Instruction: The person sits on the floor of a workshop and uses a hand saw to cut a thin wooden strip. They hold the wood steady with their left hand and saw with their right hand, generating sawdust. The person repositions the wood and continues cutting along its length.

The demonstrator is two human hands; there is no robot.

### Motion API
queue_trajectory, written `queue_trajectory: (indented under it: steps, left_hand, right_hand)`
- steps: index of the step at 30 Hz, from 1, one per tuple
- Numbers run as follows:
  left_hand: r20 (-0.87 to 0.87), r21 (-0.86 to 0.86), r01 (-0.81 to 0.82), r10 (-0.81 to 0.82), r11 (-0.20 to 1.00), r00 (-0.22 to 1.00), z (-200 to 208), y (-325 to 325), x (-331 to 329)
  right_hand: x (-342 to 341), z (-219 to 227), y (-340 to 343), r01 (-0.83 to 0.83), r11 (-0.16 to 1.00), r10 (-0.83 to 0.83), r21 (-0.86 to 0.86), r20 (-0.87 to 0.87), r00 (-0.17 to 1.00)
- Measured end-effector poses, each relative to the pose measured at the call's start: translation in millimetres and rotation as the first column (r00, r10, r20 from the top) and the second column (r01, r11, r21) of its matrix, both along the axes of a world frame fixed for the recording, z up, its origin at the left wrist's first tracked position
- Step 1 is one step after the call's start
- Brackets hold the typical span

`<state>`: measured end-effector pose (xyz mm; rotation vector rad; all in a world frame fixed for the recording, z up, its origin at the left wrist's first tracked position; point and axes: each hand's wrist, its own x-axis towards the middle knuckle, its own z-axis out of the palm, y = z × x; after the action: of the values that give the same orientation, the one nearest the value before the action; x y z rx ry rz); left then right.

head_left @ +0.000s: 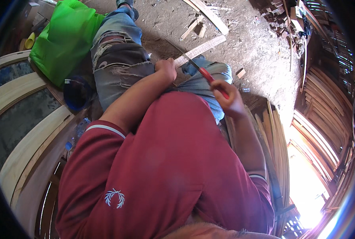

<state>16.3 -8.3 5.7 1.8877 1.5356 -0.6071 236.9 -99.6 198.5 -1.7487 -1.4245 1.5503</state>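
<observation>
My right hand [228,96] is closed round the red handle of a tool that looks like a narrow hand saw [206,74]. Its thin, dark blade slants up to the left and crosses a pale wooden strip [206,46]. Close to that crossing, my left hand [167,70] grips the strip's near end between my legs. The strip's far end points up and to the right. Whether the blade has cut into the wood is too small to tell.
Wood offcuts [193,28] and a long curved board [212,18] lie on the dirt floor ahead. A bright green bag [68,40] and wooden frames [24,93] are at my left. Stacked planks [275,139] stand close on my right.
</observation>
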Motion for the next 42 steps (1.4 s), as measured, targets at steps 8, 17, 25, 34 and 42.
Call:
queue_trajectory:
  steps: [8,17,25,34,42]
  left_hand:
    - [-0.040,-0.040,0.075,-0.076,0.996,0.996,7,0,3]
    - [-0.055,-0.028,0.081,-0.082,0.996,0.995,4,-1,0]
    - [-0.028,-0.027,0.047,-0.048,0.999,0.998,-5,-3,5]
    - [-0.033,0.000,0.037,-0.037,0.999,0.999,9,-2,4]
    - [0.039,0.048,0.044,-0.046,0.998,0.998,5,-6,3]
  right_hand:
    - [15,-23,-10,0.033,0.999,-0.033,-0.036,-0.004,0.999]
    - [-34,-63,41,0.040,0.992,-0.038,0.122,-0.020,0.999]
    - [19,23,-39,0.109,0.991,-0.110,-0.083,-0.006,0.994]
    - [-52,-79,33,0.103,0.968,-0.105,0.230,-0.001,0.994]
    - [14,11,-44,0.135,0.987,-0.139,-0.091,-0.047,0.989]
